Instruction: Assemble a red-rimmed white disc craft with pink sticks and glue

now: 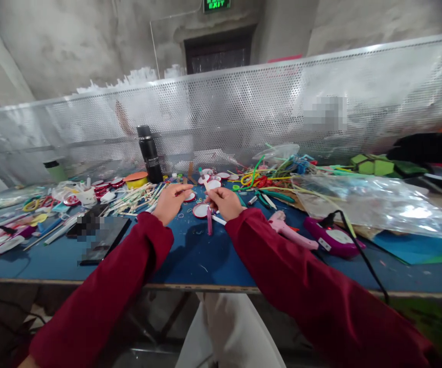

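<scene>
Over the middle of the blue table, my left hand (172, 202) is closed, its thumb and fingertips pinched together. Anything between them is too small to make out. Just to its right, my right hand (224, 201) pinches a pale flat stick (206, 184) that points up and away from me. Below its fingers is a slim pink piece (209, 222); I cannot tell whether it hangs from them or stands on the table. A round white lid with a red rim (201, 210) lies under the hands, and more such lids (214, 184) lie behind them.
A black bottle (149, 156) stands behind a pile of thin sticks (140, 198). At left lies a dark tablet-like slab (108, 240). On the right are a pink tool (292, 232), a purple device (334, 237) with a black cable, colourful pipe cleaners (259, 176) and clear plastic (385, 204).
</scene>
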The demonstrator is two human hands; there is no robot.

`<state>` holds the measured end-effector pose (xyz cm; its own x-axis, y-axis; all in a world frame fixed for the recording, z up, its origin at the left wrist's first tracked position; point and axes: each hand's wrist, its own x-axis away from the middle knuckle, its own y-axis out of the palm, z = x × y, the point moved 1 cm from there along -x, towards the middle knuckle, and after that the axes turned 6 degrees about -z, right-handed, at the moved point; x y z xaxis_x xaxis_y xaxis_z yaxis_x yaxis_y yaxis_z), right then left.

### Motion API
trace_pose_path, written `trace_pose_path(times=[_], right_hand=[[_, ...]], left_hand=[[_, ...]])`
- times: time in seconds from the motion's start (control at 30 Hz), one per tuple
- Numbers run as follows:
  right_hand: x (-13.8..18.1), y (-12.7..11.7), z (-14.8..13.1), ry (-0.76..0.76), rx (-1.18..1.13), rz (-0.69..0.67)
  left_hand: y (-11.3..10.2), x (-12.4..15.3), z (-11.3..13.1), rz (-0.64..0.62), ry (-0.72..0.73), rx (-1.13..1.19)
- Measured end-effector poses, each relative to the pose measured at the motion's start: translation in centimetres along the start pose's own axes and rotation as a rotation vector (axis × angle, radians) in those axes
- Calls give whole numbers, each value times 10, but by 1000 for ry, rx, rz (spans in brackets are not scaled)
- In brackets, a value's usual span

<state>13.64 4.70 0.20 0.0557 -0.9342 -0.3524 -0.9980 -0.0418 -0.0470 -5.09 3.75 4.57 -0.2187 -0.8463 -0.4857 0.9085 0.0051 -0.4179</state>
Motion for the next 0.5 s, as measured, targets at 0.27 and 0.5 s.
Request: trace_pose_path(times=[0.27, 0.5], right_hand=[[8, 4, 1, 63, -212, -154], [16, 11, -3, 69, -306, -242]], left_hand=[[57, -3, -12, -236, -233, 786], [46, 3, -18, -201, -171, 785]])
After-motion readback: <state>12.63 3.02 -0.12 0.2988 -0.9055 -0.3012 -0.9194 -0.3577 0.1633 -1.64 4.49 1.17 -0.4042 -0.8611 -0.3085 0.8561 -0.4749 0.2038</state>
